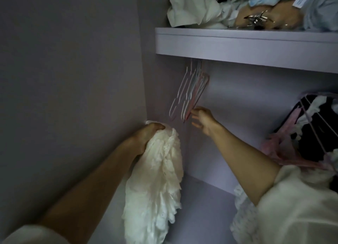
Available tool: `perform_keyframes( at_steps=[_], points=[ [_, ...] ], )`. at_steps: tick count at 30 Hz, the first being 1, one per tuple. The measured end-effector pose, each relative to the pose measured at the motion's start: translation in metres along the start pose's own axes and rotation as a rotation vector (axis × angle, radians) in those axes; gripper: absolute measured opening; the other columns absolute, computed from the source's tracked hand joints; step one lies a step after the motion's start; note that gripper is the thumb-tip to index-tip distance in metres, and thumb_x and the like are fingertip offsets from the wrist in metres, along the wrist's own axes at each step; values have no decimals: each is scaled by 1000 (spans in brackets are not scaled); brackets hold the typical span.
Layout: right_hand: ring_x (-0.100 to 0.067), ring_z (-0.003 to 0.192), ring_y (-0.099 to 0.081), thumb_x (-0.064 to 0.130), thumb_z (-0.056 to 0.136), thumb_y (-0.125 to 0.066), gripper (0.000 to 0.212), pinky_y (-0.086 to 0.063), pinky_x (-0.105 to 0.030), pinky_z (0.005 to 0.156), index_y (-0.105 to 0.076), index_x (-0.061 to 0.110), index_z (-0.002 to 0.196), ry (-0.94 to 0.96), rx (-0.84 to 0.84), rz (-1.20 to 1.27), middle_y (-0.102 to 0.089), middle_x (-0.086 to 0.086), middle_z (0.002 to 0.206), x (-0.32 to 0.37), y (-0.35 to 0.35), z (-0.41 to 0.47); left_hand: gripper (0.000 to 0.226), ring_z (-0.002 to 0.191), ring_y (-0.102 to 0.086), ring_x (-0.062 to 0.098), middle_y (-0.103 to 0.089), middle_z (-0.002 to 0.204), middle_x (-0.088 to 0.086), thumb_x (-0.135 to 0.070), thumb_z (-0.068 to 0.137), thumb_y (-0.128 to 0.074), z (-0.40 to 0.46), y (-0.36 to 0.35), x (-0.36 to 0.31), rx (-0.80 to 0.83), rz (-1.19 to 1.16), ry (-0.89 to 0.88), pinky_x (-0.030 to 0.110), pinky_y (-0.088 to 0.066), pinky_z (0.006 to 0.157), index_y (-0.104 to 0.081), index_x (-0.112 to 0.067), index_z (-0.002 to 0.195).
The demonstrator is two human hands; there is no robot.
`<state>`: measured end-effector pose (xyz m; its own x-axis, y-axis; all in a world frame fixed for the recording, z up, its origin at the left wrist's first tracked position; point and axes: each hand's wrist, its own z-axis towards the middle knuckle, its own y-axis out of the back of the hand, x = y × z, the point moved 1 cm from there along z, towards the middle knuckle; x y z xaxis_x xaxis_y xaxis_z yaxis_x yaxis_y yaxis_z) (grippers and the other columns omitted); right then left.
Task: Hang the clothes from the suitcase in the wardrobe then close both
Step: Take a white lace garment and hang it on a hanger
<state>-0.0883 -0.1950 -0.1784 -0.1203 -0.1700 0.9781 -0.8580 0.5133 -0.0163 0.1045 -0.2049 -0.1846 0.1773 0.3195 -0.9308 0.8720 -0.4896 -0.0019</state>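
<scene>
— How far along is the hanging?

— Partway, I'd judge. At the right edge of the wardrobe [237,101] a dark garment with white frills [314,126] already hangs on pink hangers. The suitcase is out of view, so what remains in it can't be told.

— And the piece in hand?

— The left hand [146,137] clutches a white ruffled garment [157,179], bunched at its top, low against the wardrobe's left wall. It isn't on a hanger yet.

— The other hand?

— The right hand [203,120] reaches with fingers spread, touching the bottom of the empty hangers [190,95] under the shelf [237,44]; nothing grasped yet. Both closings are probably still ahead.
</scene>
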Motion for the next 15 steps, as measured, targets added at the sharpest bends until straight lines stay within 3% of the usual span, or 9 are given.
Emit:
perform_keyframes(
  at_steps=[3,6,7,9,13,15],
  points=[
    [-12,67,-48,6,94,-36,23,-39,-24,61,-50,20,82,-29,16,43,-52,-3,77,2,-16,13,22,70,-61,20,-65,72,7,-25,90,-51,4,2,3,13,-27,13,27,-47,63,-63,-8,84],
    [-10,59,-49,14,97,-32,16,-38,-18,49,-47,19,94,-62,49,85,-60,-1,88,3,-20,20,21,73,-61,20,-64,78,9,-25,90,-51,4,1,3,24,-47,32,27,-48,66,-62,-7,87],
    [-8,53,-52,17,98,-32,17,-37,-14,42,-48,19,93,-61,59,87,-60,-1,90,2,-21,22,21,74,-61,21,-64,79,10,-26,90,-52,5,1,3,24,-52,39,28,-49,67,-62,-7,88],
    [-6,38,-49,18,98,-36,24,-29,-11,33,-49,17,78,-25,15,65,-57,-3,75,2,-22,26,23,75,-62,22,-65,82,11,-27,88,-53,7,1,3,19,-55,52,29,-49,71,-63,-7,91],
    [-13,49,-39,6,96,-32,18,-28,-16,36,-47,14,88,138,-162,-19,-40,-4,61,6,-16,26,21,75,-61,22,-65,82,11,-27,89,-54,9,-2,3,6,-63,57,29,-49,72,-63,-7,90],
    [-12,49,-37,1,94,-28,27,-29,-16,35,-43,18,79,189,-188,-5,-39,-3,61,5,-4,24,21,76,-62,22,-65,82,11,-27,89,-55,8,-4,4,14,-75,54,29,-49,73,-63,-8,89]
  ],
)
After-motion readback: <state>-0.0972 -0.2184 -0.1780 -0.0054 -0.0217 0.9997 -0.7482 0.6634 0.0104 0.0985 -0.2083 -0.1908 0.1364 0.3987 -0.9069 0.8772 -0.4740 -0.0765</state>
